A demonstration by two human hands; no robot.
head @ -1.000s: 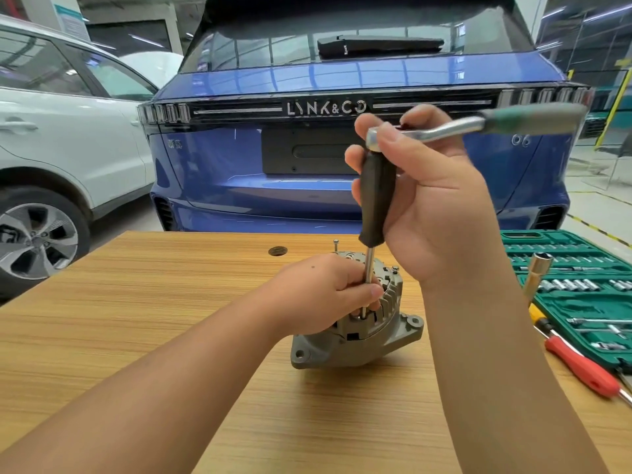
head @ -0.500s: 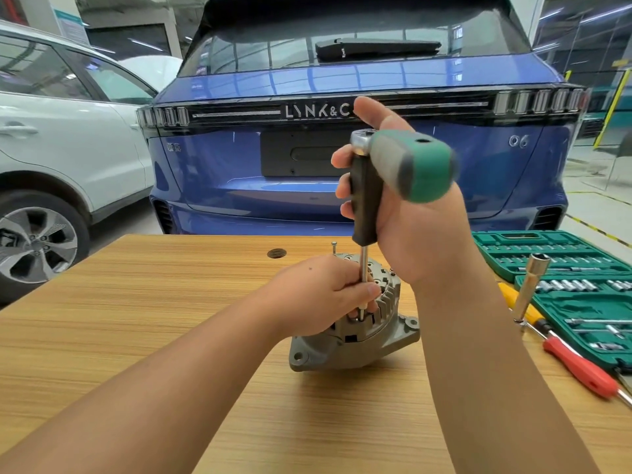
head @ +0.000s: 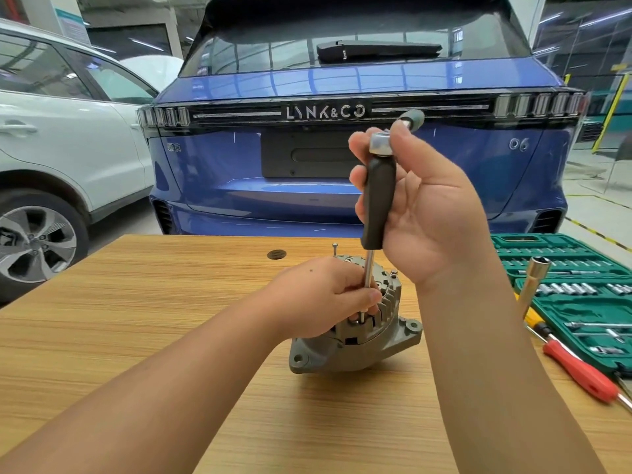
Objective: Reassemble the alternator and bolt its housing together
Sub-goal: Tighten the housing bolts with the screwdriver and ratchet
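Head view, socket set (head: 581,302) right of alternator (head: 359,340), blue car (head: 342,159) behind

Both hands (head: 424,213) steady driver (head: 378,206) on alternator (head: 369,343).

alternator (head: 355,340) | grey, finned housing | upright on table (head: 136,302)

Garage floor (head: 595,213), glass wall (head: 581,46), wooden table (head: 136,302), ceiling striplights (head: 147,44).
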